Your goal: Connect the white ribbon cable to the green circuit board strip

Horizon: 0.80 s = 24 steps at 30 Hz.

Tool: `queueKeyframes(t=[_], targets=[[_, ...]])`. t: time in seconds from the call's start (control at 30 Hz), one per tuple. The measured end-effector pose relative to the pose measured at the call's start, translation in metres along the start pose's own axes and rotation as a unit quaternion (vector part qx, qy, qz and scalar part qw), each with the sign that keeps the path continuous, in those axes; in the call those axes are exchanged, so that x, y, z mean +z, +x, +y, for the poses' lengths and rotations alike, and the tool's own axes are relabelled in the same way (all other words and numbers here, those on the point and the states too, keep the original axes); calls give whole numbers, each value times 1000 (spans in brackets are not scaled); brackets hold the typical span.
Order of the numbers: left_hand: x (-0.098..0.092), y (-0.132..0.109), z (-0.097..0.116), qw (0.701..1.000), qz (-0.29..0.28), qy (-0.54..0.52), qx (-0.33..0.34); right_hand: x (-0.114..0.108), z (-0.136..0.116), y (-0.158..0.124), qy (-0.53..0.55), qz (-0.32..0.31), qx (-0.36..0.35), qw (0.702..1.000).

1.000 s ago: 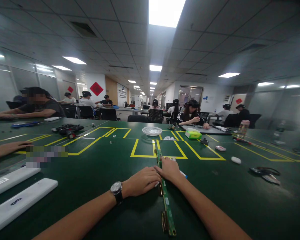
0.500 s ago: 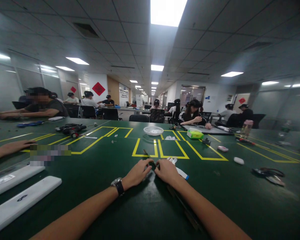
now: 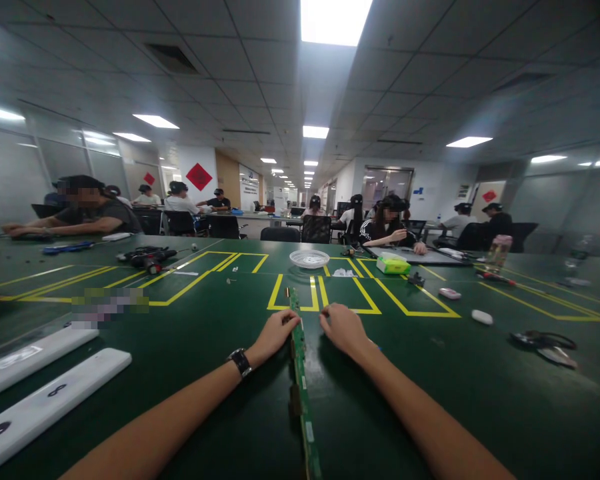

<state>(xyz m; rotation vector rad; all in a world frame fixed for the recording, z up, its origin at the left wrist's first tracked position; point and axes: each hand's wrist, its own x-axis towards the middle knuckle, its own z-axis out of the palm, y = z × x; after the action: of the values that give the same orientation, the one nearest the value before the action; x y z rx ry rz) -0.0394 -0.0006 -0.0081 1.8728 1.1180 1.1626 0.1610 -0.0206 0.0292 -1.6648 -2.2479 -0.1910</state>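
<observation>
A long, narrow green circuit board (image 3: 306, 393) runs from the near edge of view up between my hands, brown parts along its left side. Wearing a black-strapped watch, my left hand (image 3: 276, 331) pinches it near the far end, thumb and fingers closed on its left edge. My right hand (image 3: 344, 328) is just right of the board, with a small gap between them. Its fingers are curled down toward the tabletop, and whatever may be under them is hidden. A small blue bit shows past the right wrist.
Long white cases (image 3: 55, 403) lie at left. Beyond my hands are yellow tape outlines, a clear round dish (image 3: 309, 259) and a green tissue pack (image 3: 393, 265). Dark cables (image 3: 543, 341) and a white case (image 3: 482, 317) lie at right. Other people sit around the table.
The circuit board has swung out from under my right forearm to lie between my arms, its green face showing. My right hand has moved slightly right, away from my left.
</observation>
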Motion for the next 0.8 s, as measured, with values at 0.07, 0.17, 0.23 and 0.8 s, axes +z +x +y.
queueKeyframes(t=[0.07, 0.17, 0.23, 0.8], targets=[[-1, -1, 2, 999, 15, -42, -19, 3, 22, 4, -51, -3, 53, 997], [-1, -5, 8, 988, 27, -128, -79, 10, 46, 5, -86, -43, 119, 988], [-1, -7, 12, 977, 38, -182, -106, 14, 52, 5, -87, -59, 124, 987], [12, -11, 23, 926, 76, -325, -175, 27, 15, 14, 474, -148, 22, 868]])
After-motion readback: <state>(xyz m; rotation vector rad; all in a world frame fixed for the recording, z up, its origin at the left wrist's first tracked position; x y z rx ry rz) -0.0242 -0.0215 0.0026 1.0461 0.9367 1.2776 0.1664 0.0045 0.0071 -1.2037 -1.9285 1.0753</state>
